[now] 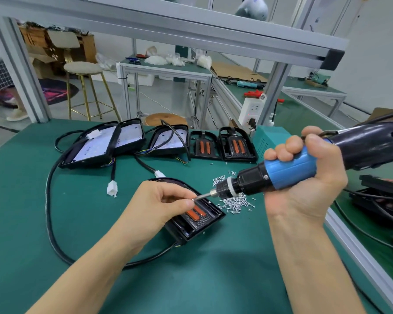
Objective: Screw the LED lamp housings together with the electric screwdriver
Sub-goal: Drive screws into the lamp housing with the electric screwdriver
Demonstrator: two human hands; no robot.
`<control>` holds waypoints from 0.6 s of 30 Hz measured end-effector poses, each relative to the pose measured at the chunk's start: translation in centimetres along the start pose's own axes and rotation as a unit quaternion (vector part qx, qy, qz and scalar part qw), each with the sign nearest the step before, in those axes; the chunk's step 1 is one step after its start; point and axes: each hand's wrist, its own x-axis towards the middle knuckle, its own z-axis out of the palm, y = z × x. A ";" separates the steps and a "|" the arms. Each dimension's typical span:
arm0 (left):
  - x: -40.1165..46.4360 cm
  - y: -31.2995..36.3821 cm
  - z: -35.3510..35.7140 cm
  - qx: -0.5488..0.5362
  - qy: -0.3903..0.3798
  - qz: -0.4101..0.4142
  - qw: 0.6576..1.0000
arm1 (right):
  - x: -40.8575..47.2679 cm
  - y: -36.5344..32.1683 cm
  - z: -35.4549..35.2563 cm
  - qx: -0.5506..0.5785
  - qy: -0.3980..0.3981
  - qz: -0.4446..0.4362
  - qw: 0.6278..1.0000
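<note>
We look down and forward from a single head-worn wide-angle camera, set above the near edge of the green tabletop (55, 257). Both forearms enter from the bottom of the frame, and our hands, left (159, 205) and right (309, 177), sit close to the lens near the middle of the view. The tabletop fills the lower half, its far edge running across at mid-height and its right edge cutting diagonally toward the lower right corner. Past the far edge we face an aluminium frame (191, 30) overhead, a second workbench (166, 66) and a stool (83, 69) well back. Straight lines bow toward the borders. No second view overlaps this one.
</note>
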 end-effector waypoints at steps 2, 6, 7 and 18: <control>-0.2 0.2 -0.1 0.064 0.001 0.023 0.998 | -0.1 0.1 -0.1 0.000 -0.003 0.001 1.000; -0.6 0.2 -0.5 0.289 0.028 0.115 0.950 | -0.5 0.7 -0.4 -0.012 -0.004 0.008 1.000; -0.7 0.1 -0.6 0.323 0.037 0.132 0.936 | -0.6 0.9 -0.6 -0.016 -0.005 0.012 1.000; -1.9 -2.1 -1.1 0.379 0.013 0.174 0.909 | -2.0 3.0 -1.5 -0.076 -0.051 0.049 0.995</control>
